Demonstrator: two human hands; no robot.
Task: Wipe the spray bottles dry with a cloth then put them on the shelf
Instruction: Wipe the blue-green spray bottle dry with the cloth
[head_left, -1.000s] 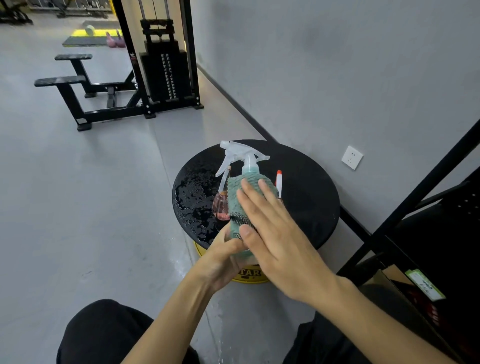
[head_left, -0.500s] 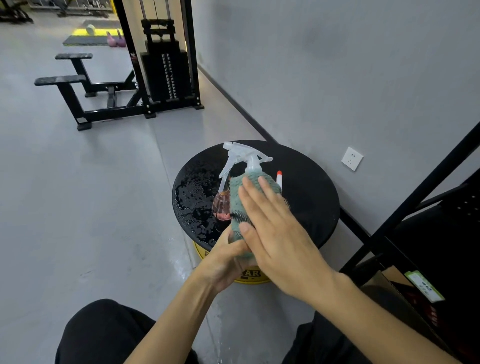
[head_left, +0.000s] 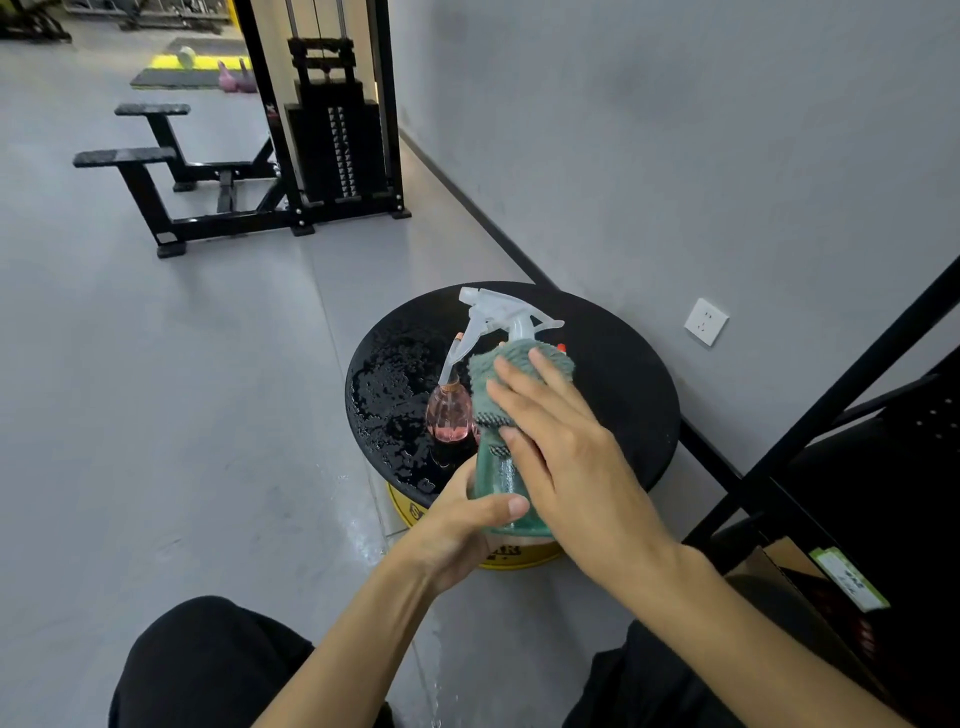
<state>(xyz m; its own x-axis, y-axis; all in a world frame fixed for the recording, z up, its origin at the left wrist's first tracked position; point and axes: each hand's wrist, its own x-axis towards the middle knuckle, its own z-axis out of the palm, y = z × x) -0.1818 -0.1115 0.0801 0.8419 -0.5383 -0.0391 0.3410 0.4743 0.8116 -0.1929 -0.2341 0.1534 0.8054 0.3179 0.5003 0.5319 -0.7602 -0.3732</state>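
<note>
A green spray bottle (head_left: 501, 480) with a clear white trigger head is held upright in front of me, above the near edge of a round black table (head_left: 618, 384). My left hand (head_left: 462, 525) grips its base, thumb across the front. My right hand (head_left: 566, 447) presses a teal cloth (head_left: 480, 387) flat against the bottle's upper body with straight fingers. A small pink spray bottle (head_left: 448, 413) stands on the table just left of the green one. A red-tipped object (head_left: 561, 347) shows behind the cloth. A black shelf frame (head_left: 810, 410) rises at the right.
Water drops cover the left part of the table top, and a wet streak runs along the floor below. A yellow base sits under the table. A weight machine (head_left: 332, 130) and benches stand at the far left. A wall socket (head_left: 705, 321) is on the grey wall.
My right hand has slid the cloth a little up the bottle toward the neck. The thumb of my left hand has come round the front of the base. The bottle stays in place.
</note>
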